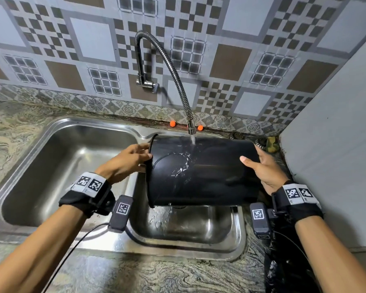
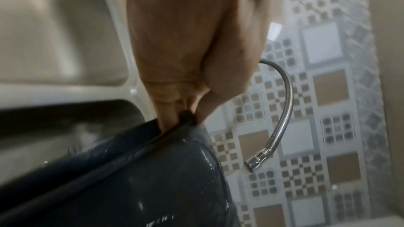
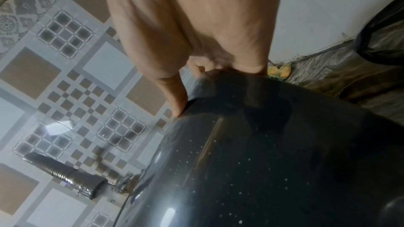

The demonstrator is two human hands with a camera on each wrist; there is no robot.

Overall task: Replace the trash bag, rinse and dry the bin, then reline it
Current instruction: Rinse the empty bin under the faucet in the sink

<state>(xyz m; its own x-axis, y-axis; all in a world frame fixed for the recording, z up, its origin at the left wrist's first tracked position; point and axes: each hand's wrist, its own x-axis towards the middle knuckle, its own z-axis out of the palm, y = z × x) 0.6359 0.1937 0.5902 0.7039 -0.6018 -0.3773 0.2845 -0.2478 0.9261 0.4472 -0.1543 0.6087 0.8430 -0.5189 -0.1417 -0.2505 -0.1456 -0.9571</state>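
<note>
The black plastic bin (image 1: 203, 172) lies on its side above the right sink basin (image 1: 188, 227), open end to the left. Water (image 1: 192, 140) runs from the flexible steel faucet (image 1: 173, 77) onto its upper wall and spills off into the basin. My left hand (image 1: 131, 159) grips the rim, fingers hooked inside and thumb outside; the left wrist view shows this pinch (image 2: 186, 115) on the wet bin (image 2: 131, 187). My right hand (image 1: 262, 166) holds the base end, thumb on the side wall and fingers curled round the bottom edge (image 3: 196, 68) of the bin (image 3: 273, 161).
A larger left basin (image 1: 61, 166) adjoins the right one in the marble counter. A yellow sponge (image 1: 272, 143) lies by the wall behind the bin. Crumpled black bag plastic (image 1: 283, 271) lies on the counter at the lower right. A white wall panel (image 1: 336, 144) closes the right side.
</note>
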